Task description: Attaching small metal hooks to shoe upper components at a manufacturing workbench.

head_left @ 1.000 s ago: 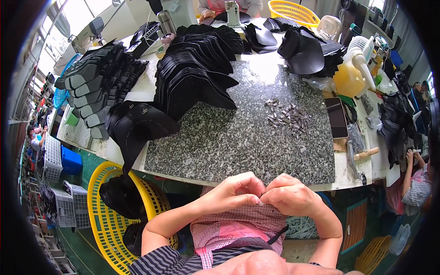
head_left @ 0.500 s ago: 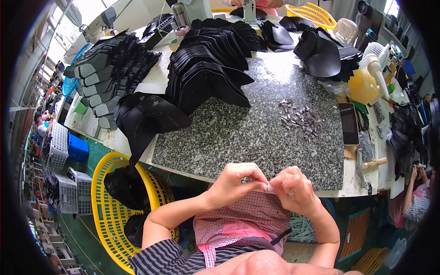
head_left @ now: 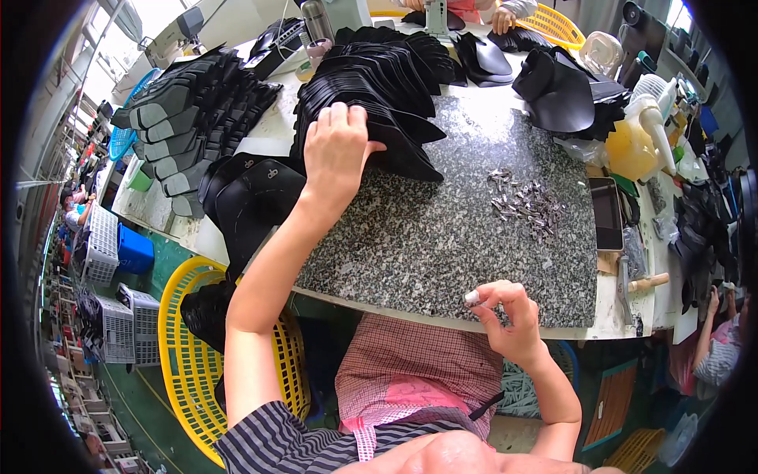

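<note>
My left hand [head_left: 338, 150] reaches over the front of a tall stack of black leather-like pieces [head_left: 387, 99]. Its fingers lie stretched out on the stack and the thumb stands apart; whether it touches the top piece firmly is hidden. At the table's front edge my right hand [head_left: 513, 320] hovers, fingers loosely curled, with a small gap between index and thumb. A white covering [head_left: 472, 297], like tape, shows at the index fingertip. Several small shiny metal pieces [head_left: 529, 205] lie scattered on the speckled stone slab [head_left: 410, 245].
Grey-and-black pieces [head_left: 170, 134] are stacked at the left, near two loose black panels [head_left: 260, 201]. A yellow basket [head_left: 185, 371] stands below. At the right are a black tray [head_left: 605, 213] and a hammer [head_left: 647, 282]. Across the table another person's hand [head_left: 503, 20] rests on black pieces.
My hands were together at the front edge with a small white thing between them. The left has moved up and left to the black stack; the right stays near the edge, fingers less bunched.
</note>
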{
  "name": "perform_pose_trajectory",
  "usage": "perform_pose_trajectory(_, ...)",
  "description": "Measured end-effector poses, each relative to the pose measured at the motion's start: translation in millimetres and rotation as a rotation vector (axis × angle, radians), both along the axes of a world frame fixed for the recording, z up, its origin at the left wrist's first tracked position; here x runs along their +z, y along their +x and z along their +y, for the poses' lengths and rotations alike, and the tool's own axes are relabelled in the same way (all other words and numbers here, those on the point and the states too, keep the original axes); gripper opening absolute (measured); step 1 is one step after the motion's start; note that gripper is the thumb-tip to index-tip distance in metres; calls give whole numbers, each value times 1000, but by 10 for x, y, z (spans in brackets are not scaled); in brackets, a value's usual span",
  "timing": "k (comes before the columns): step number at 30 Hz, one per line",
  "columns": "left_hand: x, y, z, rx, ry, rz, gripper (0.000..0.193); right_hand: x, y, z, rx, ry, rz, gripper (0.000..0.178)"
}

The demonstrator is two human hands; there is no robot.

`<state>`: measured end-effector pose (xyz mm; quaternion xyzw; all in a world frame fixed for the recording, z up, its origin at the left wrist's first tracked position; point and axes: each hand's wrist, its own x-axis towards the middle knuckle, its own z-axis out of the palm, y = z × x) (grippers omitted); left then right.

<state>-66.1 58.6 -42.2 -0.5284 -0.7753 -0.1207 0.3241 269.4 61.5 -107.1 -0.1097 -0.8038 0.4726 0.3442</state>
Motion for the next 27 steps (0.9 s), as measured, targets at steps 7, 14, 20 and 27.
perform_pose_trajectory(7, 169, 293, -52, -546, 15, -575, 28, -32, -7, 26, -138, -200, 116, 33)
perform_pose_trajectory(14, 346, 941, -357, -817, -298, -1781, 25, 291, -262, 141, -200, -264, 507, 53)
perform_pose_trajectory(20, 245, 1111, -500, -854, -430, -1883, 29, 299, -187, 139, -302, -255, 408, 53)
perform_pose_trajectory(27, 265, 1175, -547, -875, -479, -1826, 25, 269, -162, 121, -274, -266, 405, 51)
